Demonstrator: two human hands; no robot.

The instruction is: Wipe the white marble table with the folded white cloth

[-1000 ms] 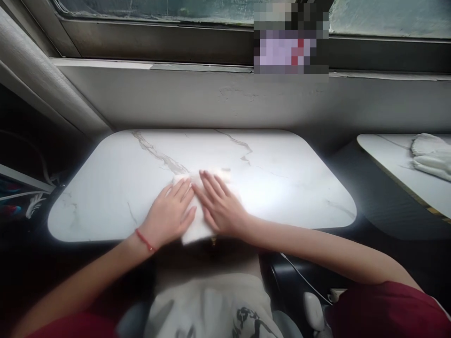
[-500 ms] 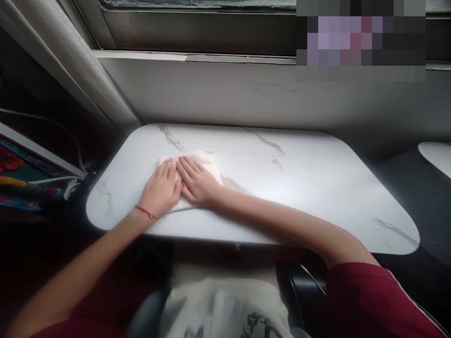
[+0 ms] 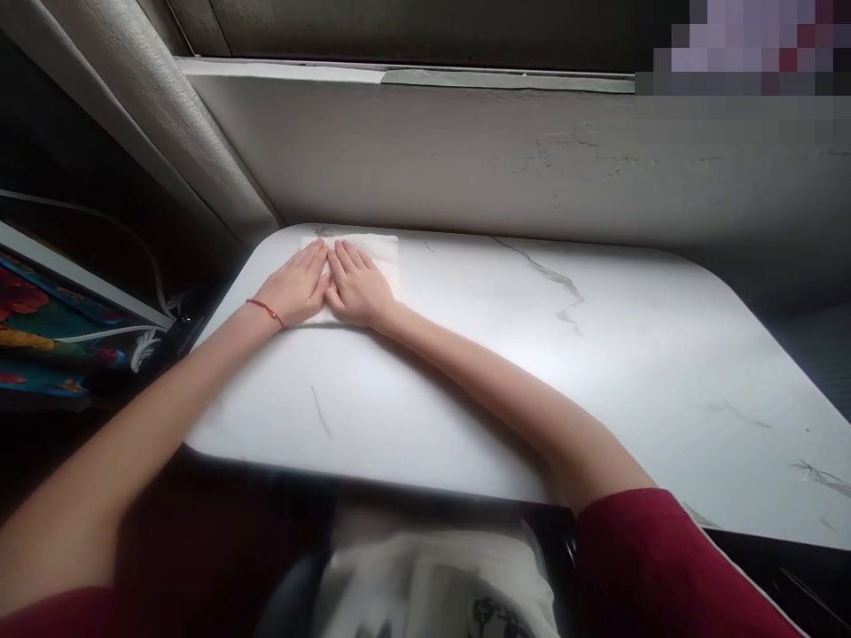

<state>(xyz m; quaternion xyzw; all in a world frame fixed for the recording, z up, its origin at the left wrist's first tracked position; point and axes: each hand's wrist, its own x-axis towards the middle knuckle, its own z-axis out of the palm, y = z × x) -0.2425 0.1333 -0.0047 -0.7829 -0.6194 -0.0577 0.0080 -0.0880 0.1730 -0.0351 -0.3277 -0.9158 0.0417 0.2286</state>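
Observation:
A folded white cloth [image 3: 386, 254] lies flat at the far left corner of the white marble table [image 3: 505, 354]. My left hand [image 3: 292, 288], with a red string at its wrist, lies palm down on the cloth's left part, fingers stretched out. My right hand [image 3: 355, 285] lies flat beside it on the cloth, fingers extended toward the wall. The two hands touch side by side. Most of the cloth is hidden under them.
A grey wall [image 3: 465, 159] and window sill [image 3: 399, 75] rise right behind the table. A colourful bag [image 3: 40, 337] and white cables [image 3: 143, 346] sit in the dark gap at the left. The table's near edge runs above my lap.
Both hands have slid the cloth from the near middle of the table away toward its far left corner. The view has shifted, so the second table at right is out of sight.

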